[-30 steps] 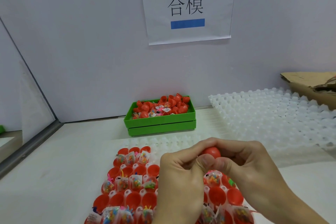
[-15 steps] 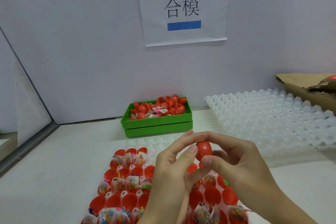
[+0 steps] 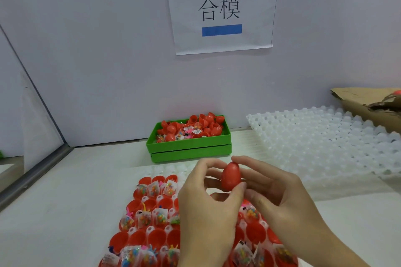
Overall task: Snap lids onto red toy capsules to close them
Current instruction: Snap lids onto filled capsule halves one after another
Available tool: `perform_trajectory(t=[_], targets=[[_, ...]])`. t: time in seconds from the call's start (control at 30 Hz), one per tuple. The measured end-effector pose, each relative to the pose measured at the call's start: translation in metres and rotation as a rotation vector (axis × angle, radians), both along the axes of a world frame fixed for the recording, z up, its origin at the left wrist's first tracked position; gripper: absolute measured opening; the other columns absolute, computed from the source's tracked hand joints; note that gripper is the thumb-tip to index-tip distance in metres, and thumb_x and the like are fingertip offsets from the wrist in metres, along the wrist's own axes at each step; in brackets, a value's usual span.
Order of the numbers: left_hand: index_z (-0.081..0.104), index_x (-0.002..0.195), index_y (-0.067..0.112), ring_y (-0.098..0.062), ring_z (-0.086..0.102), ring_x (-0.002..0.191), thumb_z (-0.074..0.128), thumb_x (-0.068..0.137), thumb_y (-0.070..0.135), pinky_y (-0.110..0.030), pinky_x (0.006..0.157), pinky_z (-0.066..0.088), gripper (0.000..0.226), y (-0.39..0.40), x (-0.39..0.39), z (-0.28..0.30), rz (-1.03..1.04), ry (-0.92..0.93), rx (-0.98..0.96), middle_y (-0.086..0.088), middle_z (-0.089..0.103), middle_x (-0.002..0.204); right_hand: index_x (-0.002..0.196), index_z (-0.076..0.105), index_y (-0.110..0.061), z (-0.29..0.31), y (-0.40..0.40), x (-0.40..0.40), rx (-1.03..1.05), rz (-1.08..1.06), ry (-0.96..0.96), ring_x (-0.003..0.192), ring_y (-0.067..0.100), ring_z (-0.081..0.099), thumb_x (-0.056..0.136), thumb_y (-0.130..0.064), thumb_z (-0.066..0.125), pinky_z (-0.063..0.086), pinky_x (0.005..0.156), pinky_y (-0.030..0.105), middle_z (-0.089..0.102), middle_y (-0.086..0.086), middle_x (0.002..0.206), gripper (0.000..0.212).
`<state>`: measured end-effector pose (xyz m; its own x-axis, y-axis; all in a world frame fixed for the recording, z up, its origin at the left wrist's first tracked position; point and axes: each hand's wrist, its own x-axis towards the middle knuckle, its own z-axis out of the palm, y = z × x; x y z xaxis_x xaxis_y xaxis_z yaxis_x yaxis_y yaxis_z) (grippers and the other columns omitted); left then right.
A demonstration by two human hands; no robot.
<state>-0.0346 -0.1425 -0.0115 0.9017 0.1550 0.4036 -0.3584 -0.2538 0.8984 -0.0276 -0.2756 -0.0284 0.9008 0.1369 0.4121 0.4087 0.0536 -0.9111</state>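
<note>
A closed red egg-shaped capsule (image 3: 230,176) stands upright in the air between my two hands. My left hand (image 3: 206,212) pinches it from the left, thumb under its lower end. My right hand (image 3: 284,199) holds it from the right, with the index finger over its top. Below the hands, a white holder tray (image 3: 165,168) carries rows of open red capsule halves (image 3: 156,236), some empty and some with small toy packets (image 3: 144,220) in them. The hands hide the middle of those rows.
A green bin (image 3: 188,150) against the back wall holds loose red capsule halves and packets. An empty white blister tray (image 3: 325,141) lies at the right, with a cardboard box (image 3: 355,102) behind it. A paper sign (image 3: 220,8) hangs on the wall.
Both hands were pressed tightly round the capsule, which barely showed. The fingers have loosened, and the capsule now stands upright in plain view between the fingertips.
</note>
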Motion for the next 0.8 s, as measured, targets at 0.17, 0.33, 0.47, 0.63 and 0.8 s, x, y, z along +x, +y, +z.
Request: perform_trajectory(t=[0.17,0.33,0.47,0.63,0.8], targets=[[0.06,0.084,0.039,0.0,0.064,0.086,0.086,0.071,0.007,-0.016,0.058,0.055,0.044,-0.002,0.001,-0.004,0.081,-0.086,0.163,0.014,0.064,0.083,0.114,0.071,-0.025,0.0,-0.001,0.001,0.057,0.033,0.025,0.103,0.024,0.071,0.091,0.018,0.051,0.056,0.092,0.038,0.076,0.004,0.107,0.053],[0.074,0.085,0.035,-0.009,0.071,0.075,0.069,0.09,0.025,-0.019,0.062,0.057,0.012,0.001,0.0,0.003,-0.076,0.003,-0.034,0.009,0.074,0.08,0.108,0.075,-0.027,0.004,-0.004,0.0,0.067,-0.064,-0.03,0.09,0.021,0.073,0.09,0.013,0.058,0.06,0.077,0.029,0.077,0.006,0.094,0.047],[0.08,0.075,0.018,-0.023,0.068,0.057,0.056,0.081,0.04,-0.027,0.053,0.056,0.033,0.001,-0.001,0.013,-0.327,0.256,-0.473,-0.017,0.072,0.07,0.099,0.077,-0.032,0.006,-0.002,0.0,0.055,-0.116,-0.081,0.074,0.019,0.067,0.083,0.011,0.065,0.055,0.065,0.023,0.068,0.008,0.076,0.047],[0.079,0.072,0.009,-0.024,0.067,0.052,0.058,0.075,0.039,-0.028,0.048,0.054,0.037,0.001,0.003,0.01,-0.406,0.339,-0.625,-0.022,0.071,0.069,0.098,0.077,-0.032,0.007,-0.002,0.0,0.042,-0.127,-0.083,0.072,0.016,0.065,0.082,0.007,0.069,0.055,0.064,0.024,0.066,0.004,0.073,0.043],[0.08,0.083,0.009,-0.019,0.068,0.063,0.069,0.07,0.039,-0.025,0.055,0.056,0.035,0.005,0.006,0.006,-0.372,0.277,-0.546,-0.015,0.073,0.075,0.101,0.076,-0.026,0.01,-0.001,-0.004,0.014,-0.133,-0.1,0.085,0.022,0.072,0.077,0.0,0.078,0.061,0.07,0.039,0.075,0.005,0.09,0.036]])
